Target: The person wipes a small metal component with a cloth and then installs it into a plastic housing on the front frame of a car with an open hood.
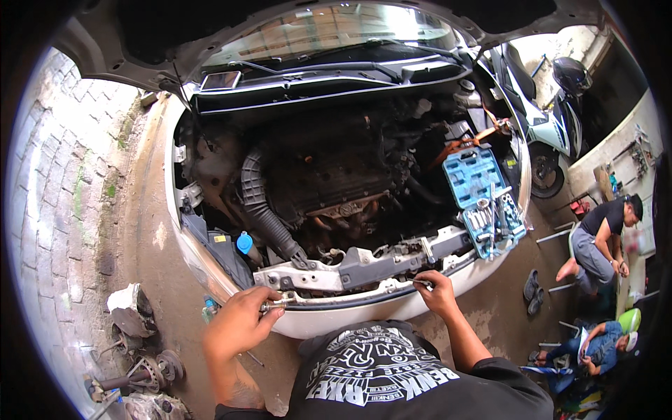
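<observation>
Over the front edge of a white car, my left hand (241, 318) is closed around a short shiny metal tool (274, 304), perhaps a ratchet or socket; most of it is hidden by the fingers. My right hand (439, 294) pinches a small, thin dark piece (422, 282) just above the front panel, too small to name. Between and beyond both hands runs the grey front crossmember (364, 269). An open blue socket-set case (472, 175) with sockets and chrome tools rests on the front right of the engine bay, beyond my right hand.
The engine (329, 168) fills the bay under the raised hood (140, 42). A black ribbed air hose (252, 185) and a blue cap (244, 243) lie to its left. A phone (221, 80) rests below the windshield. Removed parts (150, 371) lie at lower left; two people sit at right.
</observation>
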The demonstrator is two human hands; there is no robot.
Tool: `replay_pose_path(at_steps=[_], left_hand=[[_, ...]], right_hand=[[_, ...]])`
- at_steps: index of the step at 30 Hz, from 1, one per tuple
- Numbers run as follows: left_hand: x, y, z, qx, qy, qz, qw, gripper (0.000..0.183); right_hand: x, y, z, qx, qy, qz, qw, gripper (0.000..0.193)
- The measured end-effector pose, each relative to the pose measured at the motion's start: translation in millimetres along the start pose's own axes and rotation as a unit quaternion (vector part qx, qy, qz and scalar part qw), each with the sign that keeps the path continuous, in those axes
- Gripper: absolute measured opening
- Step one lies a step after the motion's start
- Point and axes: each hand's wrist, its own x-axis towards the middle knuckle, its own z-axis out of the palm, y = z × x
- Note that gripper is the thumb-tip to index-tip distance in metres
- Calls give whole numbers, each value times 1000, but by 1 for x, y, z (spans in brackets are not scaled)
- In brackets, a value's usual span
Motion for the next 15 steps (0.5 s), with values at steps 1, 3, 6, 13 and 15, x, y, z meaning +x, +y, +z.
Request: replay_pose_path(at_steps=[1,3,6,13,15], left_hand=[[6,-5,-1,-3,9,14,1000,26],[23,-9,-5,-30,12,18,999,24],[54,-23,-15,-43,26,28,998,22],[188,-102,-57,-47,174,88,980,20],[247,-128,-81,-25,221,133,966,17]], right_hand=[[2,3,2,16,1,6,1000,15],[7,3,3,-1,2,-17,1000,15],[14,1,2,-8,17,-19,1000,15],[-17,39,-45,-70,142,77,984,14],[-46,58,-66,-86,176,125,973,13]])
